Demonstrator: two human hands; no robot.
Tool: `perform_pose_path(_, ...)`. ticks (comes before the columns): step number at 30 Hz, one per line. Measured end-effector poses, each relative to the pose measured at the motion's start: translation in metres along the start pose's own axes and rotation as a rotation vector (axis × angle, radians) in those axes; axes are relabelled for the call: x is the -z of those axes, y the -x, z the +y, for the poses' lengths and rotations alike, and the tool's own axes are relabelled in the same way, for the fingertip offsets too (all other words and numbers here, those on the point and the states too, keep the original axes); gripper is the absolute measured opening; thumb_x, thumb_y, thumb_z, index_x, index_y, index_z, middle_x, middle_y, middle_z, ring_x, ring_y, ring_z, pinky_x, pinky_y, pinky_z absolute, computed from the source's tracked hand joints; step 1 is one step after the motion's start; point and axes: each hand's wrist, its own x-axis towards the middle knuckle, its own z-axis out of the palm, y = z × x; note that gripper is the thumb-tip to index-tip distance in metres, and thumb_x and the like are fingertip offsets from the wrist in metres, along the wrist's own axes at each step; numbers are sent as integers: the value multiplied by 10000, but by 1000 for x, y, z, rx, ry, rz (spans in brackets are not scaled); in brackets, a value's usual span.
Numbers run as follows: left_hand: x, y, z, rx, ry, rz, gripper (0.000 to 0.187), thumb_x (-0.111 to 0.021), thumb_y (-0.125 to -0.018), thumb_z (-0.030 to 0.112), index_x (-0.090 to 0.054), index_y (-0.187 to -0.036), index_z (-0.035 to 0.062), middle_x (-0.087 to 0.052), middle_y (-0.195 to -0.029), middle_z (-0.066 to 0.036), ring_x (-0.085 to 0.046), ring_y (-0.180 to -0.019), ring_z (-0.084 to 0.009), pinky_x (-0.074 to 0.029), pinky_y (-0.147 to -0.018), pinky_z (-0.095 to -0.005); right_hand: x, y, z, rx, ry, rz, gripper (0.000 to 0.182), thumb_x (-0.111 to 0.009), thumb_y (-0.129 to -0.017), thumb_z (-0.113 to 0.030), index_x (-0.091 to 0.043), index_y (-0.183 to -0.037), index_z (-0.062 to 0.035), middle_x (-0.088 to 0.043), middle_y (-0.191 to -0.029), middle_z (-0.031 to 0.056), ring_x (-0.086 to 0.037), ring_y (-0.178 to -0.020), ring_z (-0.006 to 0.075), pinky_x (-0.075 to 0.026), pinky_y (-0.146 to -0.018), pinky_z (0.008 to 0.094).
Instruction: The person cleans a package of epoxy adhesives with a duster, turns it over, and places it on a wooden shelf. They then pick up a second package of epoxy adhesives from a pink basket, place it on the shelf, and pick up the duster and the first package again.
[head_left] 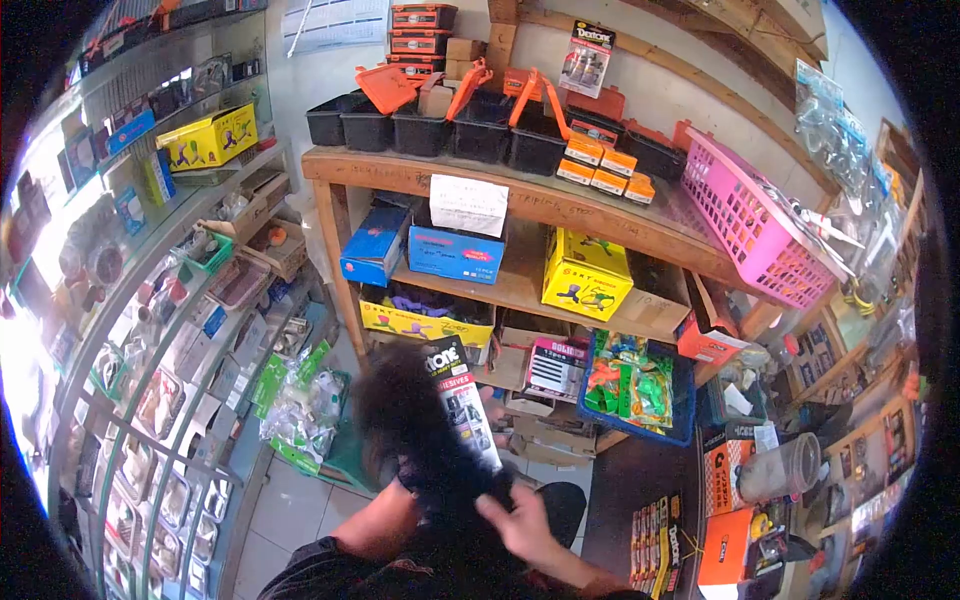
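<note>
My right hand [522, 522] is closed round the lower end of a dark, fuzzy, brush-like object [415, 420], blurred at its upper end. Behind and beside it, a tilted Dextone adhesives pack [468, 412] shows its black, red and white face. My left forearm runs up behind the dark object, which hides most of my left hand. Blurred fingers of my left hand [495, 415] show past the pack's right edge, holding it from behind.
Ahead stands a wooden shelf [430, 170] with black bins [480, 130], a pink basket [750, 220] and boxes. Beneath are a blue basket [640, 425] of colourful packets and a green crate [345, 465]. Glass shelving [130, 400] lines the left; orange boxes [725, 545] stand at right.
</note>
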Motion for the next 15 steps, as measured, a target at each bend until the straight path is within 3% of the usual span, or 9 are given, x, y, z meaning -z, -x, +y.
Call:
perform_pose_path(2, 3, 7, -2, -107, 510, 28, 830, -403, -741, 672, -266, -1327, 101, -420, -1257, -156, -497, -1018, -406, -414, -837, -552, 7, -10, -7, -58, -222, 86, 202, -605, -820, -185, -581, -910, -6, -608, -797, 30, -507, -721, 73, -437, -602, 238)
perform_pose_path(4, -3, 8, 2, -107, 479, -79, 835, -405, -735, 678, -266, -1327, 106, -413, -1261, -160, -489, -1029, -408, -412, -839, -554, 7, -10, -6, -108, -439, 168, 205, -603, -820, -185, -579, -915, -6, -608, -794, 37, -511, -734, 77, -438, -606, 239)
perform_pose_path(6, -10, 8, 5, -96, 415, -295, 847, -411, -723, 688, -267, -1328, 114, -401, -1270, -167, -474, -1051, -411, -408, -844, -558, 2, 5, 5, -56, -4, -5, 184, -591, -827, -165, -573, -917, -5, -606, -788, 37, -519, -724, 87, -440, -625, 254)
perform_pose_path(8, -13, 12, 9, -68, 117, -44, 868, -415, -718, 691, -250, -1334, 102, -365, -1300, -160, -436, -1105, -389, -394, -853, -569, 0, 8, 3, -34, 139, -121, 165, -581, -832, -148, -568, -912, -5, -605, -793, 37, -522, -723, 93, -437, -638, 266)
perform_pose_path(10, -11, 7, 5, -131, 351, -300, 884, -399, -719, 701, -253, -1330, 79, -376, -1293, -168, -426, -1132, -360, -397, -870, -540, 0, 3, -9, -162, -256, 70, 165, -578, -835, -150, -568, -914, -6, -599, -778, 29, -511, -691, 87, -427, -607, 255)
perform_pose_path(11, -10, 13, 3, -156, 312, -115, 898, -385, -717, 713, -261, -1323, 63, -394, -1277, -169, -424, -1143, -327, -394, -900, -496, 9, -2, -13, -221, -300, 105, 161, -562, -845, -143, -568, -927, -6, -601, -788, 26, -517, -675, 86, -432, -604, 249)
perform_pose_path(12, -9, 13, 2, -156, 314, -114, 898, -385, -717, 713, -261, -1323, 63, -394, -1277, -169, -424, -1143, -327, -394, -900, -496, 7, -5, -22, -61, -435, 153, 163, -552, -853, -146, -567, -936, -7, -598, -786, 13, -513, -643, 81, -430, -588, 237)
perform_pose_path(14, -9, 11, -1, -159, 360, -101, 869, -374, -735, 701, -268, -1322, 68, -375, -1296, -165, -415, -1152, -321, -359, -946, -468, 5, 5, -7, -199, -219, 91, 175, -566, -846, -156, -568, -941, -9, -600, -810, 14, -515, -689, 86, -432, -622, 245)
perform_pose_path(15, -9, 11, -1, -138, 329, -207, 870, -373, -734, 701, -270, -1322, 69, -372, -1299, -164, -415, -1152, -324, -348, -954, -471, -2, 12, -4, -53, -195, 50, 192, -583, -836, -170, -570, -946, -13, -597, -821, 19, -507, -732, 94, -425, -652, 254)
